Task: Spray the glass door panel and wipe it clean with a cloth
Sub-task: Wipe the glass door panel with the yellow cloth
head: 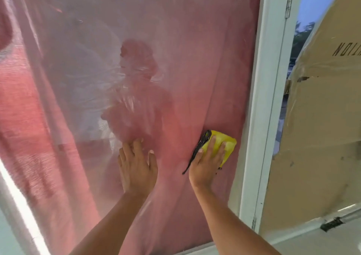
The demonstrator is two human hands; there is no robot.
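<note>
The glass door panel (185, 49) fills most of the view, with a pink curtain showing behind it and hazy streaks across its middle. My right hand (208, 162) presses a yellow cloth (228, 145) with a dark edge flat against the glass, low on the panel and close to the white door frame (267, 98). My left hand (136, 162) lies flat on the glass with fingers spread, to the left of the cloth, and holds nothing. No spray bottle is in view.
Brown cardboard (322, 137) with tape covers the opening to the right of the white frame. A strip of sky and trees (304, 29) shows above it. A dark latch (332, 223) sits on the lower right frame.
</note>
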